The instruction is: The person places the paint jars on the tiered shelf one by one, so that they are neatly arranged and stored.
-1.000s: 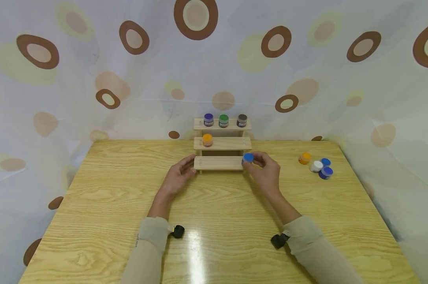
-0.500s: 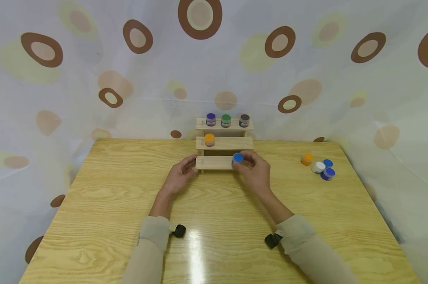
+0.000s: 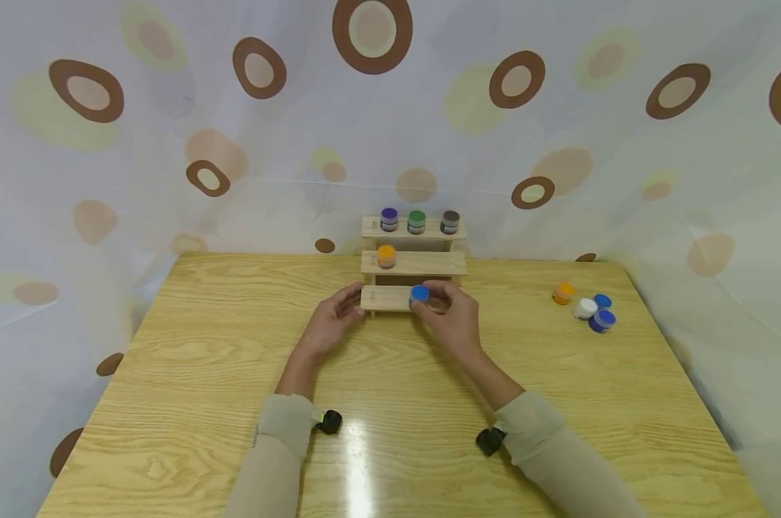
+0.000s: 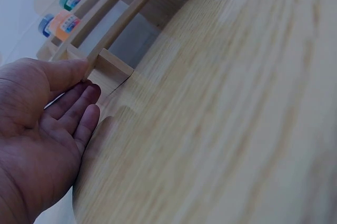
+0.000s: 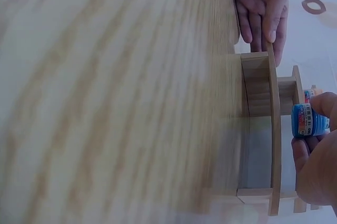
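A three-tier wooden rack (image 3: pixel 384 298) stands toward the table's back. My left hand (image 3: pixel 326 325) holds the left end of its lowest tier, thumb in front and fingers behind; in the left wrist view the thumb (image 4: pixel 68 74) meets the board's end. My right hand (image 3: pixel 457 316) pinches a small blue-lidded paint jar (image 3: pixel 419 295), upright over the middle of the lowest tier. In the right wrist view a gap shows between this jar (image 5: pixel 305 120) and the board. An orange jar (image 3: pixel 386 257) sits at the left of the middle tier.
On the top tier stand a purple jar (image 3: pixel 389 219), a green jar (image 3: pixel 416 222) and a brown jar (image 3: pixel 450 222). At the table's right lie an orange jar (image 3: pixel 564 293), a white jar (image 3: pixel 585 309) and two blue jars (image 3: pixel 602 321). A patterned sheet (image 3: pixel 267 216) hangs behind.
My right hand has carried the blue jar leftward along the lowest tier, from its right end to about its middle. The left hand has stayed at the rack's left end.
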`<state>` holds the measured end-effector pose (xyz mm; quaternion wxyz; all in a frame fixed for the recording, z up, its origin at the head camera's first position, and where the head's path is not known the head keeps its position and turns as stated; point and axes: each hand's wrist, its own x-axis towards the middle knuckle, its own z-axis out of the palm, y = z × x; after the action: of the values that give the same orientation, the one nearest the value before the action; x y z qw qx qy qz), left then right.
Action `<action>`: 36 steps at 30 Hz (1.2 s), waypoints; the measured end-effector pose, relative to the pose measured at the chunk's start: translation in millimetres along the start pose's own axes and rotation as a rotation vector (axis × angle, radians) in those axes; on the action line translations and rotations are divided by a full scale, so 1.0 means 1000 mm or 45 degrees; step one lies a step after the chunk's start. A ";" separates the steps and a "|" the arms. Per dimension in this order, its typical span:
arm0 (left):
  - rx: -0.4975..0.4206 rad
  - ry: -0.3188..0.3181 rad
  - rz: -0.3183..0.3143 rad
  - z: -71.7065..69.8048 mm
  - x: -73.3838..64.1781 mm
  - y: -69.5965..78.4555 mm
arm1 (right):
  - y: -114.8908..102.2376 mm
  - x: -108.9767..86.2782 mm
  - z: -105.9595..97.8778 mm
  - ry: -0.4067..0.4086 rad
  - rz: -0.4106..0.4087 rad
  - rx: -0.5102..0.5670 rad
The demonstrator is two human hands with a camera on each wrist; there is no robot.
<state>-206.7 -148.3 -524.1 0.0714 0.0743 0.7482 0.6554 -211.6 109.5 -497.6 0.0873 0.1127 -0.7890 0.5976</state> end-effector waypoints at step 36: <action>-0.035 -0.002 0.006 -0.001 0.003 -0.006 | -0.015 0.036 0.003 0.070 -0.029 -0.048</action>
<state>-210.1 -149.8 -529.4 0.0714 0.0754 0.7388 0.6659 -242.2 100.0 -474.8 0.1179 0.1033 -0.7960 0.5846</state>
